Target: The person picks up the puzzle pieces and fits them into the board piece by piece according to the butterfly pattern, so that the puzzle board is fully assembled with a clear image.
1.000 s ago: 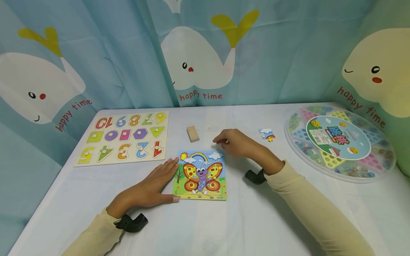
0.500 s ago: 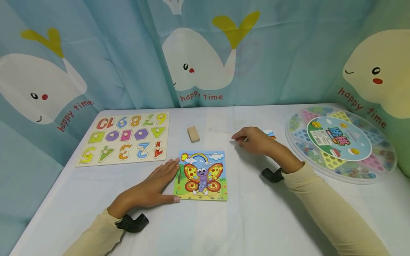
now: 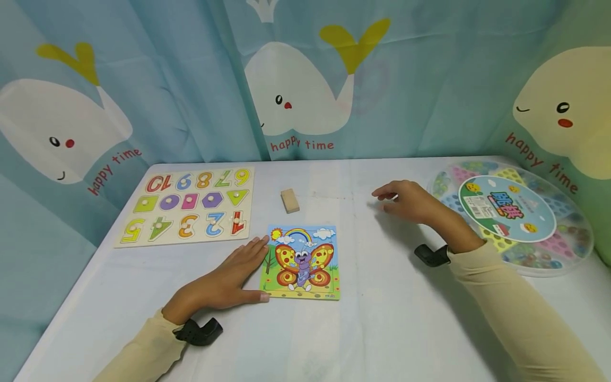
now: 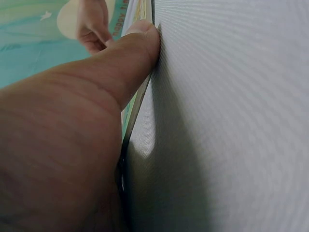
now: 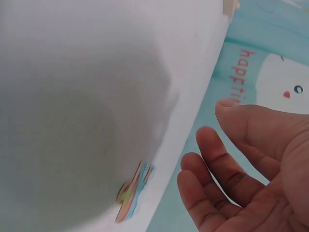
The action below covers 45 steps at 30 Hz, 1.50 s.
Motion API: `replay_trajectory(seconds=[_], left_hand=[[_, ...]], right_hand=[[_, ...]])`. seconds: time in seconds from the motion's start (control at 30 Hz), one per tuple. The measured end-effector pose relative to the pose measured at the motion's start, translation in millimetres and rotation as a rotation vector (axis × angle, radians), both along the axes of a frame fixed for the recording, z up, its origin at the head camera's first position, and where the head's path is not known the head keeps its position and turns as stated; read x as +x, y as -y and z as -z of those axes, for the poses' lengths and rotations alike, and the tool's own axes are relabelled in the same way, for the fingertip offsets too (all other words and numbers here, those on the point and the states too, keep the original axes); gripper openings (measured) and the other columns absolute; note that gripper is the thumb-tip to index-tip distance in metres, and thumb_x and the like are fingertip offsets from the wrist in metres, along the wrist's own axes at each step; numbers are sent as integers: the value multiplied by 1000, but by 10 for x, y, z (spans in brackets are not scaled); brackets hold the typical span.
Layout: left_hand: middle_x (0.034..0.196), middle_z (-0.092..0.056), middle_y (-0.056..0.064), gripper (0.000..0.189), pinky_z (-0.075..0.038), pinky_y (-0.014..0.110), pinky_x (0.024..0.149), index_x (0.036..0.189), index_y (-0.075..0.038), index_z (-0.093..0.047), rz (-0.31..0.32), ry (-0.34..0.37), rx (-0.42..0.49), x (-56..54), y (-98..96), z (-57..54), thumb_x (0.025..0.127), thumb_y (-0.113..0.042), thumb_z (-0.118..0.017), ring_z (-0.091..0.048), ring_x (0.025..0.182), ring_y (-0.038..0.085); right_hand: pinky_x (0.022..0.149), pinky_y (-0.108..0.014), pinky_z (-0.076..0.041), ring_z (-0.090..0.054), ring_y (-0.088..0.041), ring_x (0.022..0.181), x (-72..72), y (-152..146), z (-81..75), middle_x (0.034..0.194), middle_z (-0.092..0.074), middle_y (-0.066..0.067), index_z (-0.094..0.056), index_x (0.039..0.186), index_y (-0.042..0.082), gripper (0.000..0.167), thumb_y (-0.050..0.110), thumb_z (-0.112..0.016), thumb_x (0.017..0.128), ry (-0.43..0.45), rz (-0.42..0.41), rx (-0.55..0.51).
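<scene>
A square butterfly puzzle [image 3: 300,265] lies flat on the white table. My left hand [image 3: 224,278] rests at its left side, with the fingertips at the upper left edge and the thumb at the lower left corner. The left wrist view has that thumb [image 4: 130,53] right along the puzzle's edge. Above the table, to the right of the puzzle, my right hand [image 3: 406,201] holds nothing, its fingers loosely bent. In the right wrist view a small printed jigsaw piece [image 5: 134,191] lies on the table below that hand; the head view has it hidden behind the hand.
A wooden number and shape board [image 3: 186,207] lies at the back left. Between it and my right hand is a small plain wooden block [image 3: 289,201]. A round Chinese checkers box [image 3: 563,228] with marbles stands at the right. A whale-print curtain [image 3: 200,79] hangs behind the table.
My right hand has moved right, from just above the puzzle's upper right corner to over the loose jigsaw piece, covering it in the head view. The left hand has stayed at the puzzle.
</scene>
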<state>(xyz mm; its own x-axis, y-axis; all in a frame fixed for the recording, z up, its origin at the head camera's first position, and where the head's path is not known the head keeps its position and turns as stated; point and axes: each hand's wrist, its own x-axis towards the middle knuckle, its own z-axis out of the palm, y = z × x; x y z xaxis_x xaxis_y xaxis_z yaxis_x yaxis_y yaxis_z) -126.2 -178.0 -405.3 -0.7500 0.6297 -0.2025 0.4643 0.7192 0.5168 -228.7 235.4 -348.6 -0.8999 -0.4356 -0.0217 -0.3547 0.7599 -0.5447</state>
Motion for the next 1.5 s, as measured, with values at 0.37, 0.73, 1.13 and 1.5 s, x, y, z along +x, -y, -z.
replay_trajectory(seconds=[0.37, 0.73, 1.13, 1.5], left_hand=[[162, 3, -6, 102, -1, 44, 118, 157, -11, -12, -6, 3, 1, 0, -8, 1, 85, -61, -64, 8, 147, 15], [162, 2, -5, 101, -1, 44, 118, 157, -10, -12, -2, -3, -3, -7, 3, 14, 85, -61, -63, 8, 147, 15], [163, 1, -3, 100, -2, 44, 118, 156, -8, -14, 4, -8, 4, -1, 1, 5, 85, -57, -65, 7, 147, 16], [163, 1, -4, 102, -2, 44, 118, 157, -9, -13, 2, -11, -3, -5, -4, -1, 85, -60, -64, 7, 147, 16]], right_hand=[[93, -54, -45, -54, -41, 110, -46, -269, 8, 116, -62, -26, -62, 122, -9, 34, -2, -62, 88, 2, 35, 44], [89, -57, -45, -48, -50, 117, -110, -338, 61, 127, -52, -34, -57, 128, -10, 44, 4, -67, 88, 53, 90, 104], [84, -55, -46, -51, -47, 110, -160, -366, 144, 124, -52, -36, -55, 128, -14, 46, 1, -66, 87, 46, 73, 101], [87, -58, -45, -51, -51, 108, -143, -332, 146, 121, -49, -37, -54, 127, -16, 45, 3, -68, 88, -9, 44, 195]])
